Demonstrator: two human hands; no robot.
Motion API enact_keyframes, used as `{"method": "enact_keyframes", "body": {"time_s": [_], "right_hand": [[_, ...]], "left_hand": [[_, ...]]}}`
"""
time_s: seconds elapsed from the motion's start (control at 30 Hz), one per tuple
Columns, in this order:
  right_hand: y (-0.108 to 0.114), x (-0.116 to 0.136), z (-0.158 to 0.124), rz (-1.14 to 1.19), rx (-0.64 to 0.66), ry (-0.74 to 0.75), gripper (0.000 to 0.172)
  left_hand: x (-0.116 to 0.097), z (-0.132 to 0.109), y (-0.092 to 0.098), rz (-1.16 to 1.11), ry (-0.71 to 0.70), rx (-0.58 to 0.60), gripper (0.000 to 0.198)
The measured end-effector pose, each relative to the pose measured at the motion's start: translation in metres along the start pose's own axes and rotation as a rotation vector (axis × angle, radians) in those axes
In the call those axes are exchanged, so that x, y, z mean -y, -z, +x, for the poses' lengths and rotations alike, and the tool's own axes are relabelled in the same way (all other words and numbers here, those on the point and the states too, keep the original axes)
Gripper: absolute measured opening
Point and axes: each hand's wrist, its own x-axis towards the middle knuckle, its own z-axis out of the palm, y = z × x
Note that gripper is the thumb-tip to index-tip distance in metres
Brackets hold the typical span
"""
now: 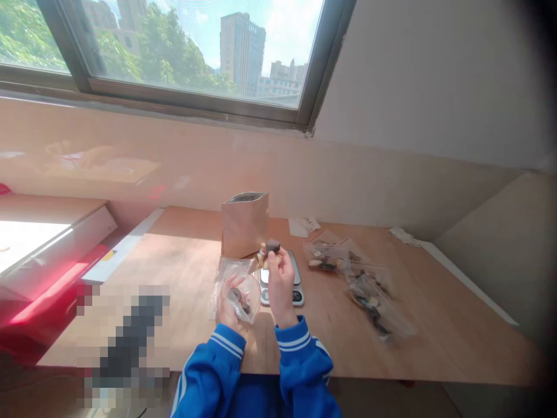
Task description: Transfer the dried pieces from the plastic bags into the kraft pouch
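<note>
Scale [282, 277]: flat on the tabletop [183, 273]; landmark.
Left hand [228, 307]: just left of the scale, grip closed around an open clear bag [241, 293] with dark pieces inside.
Right hand [281, 278]: above the scale, fingertips pinching a dark piece [272, 245].
Paper pouch [244, 223]: upright, behind the scale.
Filled bags [361, 284]: right of the scale.

Open room is found on the light wooden desk [183, 273] left of the hands. Ahead, passage is blocked by the upright brown paper pouch [244, 223] and the small grey scale [282, 284]. To the right, clear plastic bags [369, 290] are strewn.
</note>
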Motion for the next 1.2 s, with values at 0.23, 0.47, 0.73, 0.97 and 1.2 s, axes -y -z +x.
{"method": "enact_keyframes", "body": {"time_s": [0.23,0.47,0.73,0.97,1.2], "right_hand": [[-0.047,0.054,0.113,-0.043,0.047,0.391,0.031],[-0.079,0.038,0.17,-0.236,0.278,0.643,0.02],[-0.071,0.014,0.165,-0.273,0.335,0.603,0.016],[-0.057,0.021,0.148,-0.254,0.418,0.585,0.011],[-0.05,0.019,0.13,-0.245,0.4,0.59,0.011]], "left_hand": [[0.002,0.009,0.006,0.054,0.012,0.045,0.042],[-0.004,0.001,-0.003,0.002,0.089,-0.055,0.045],[-0.018,-0.017,-0.013,0.014,0.176,-0.028,0.047],[-0.021,-0.02,-0.017,0.01,0.259,-0.013,0.046],[-0.012,-0.02,-0.016,-0.055,0.19,-0.079,0.047]]}}
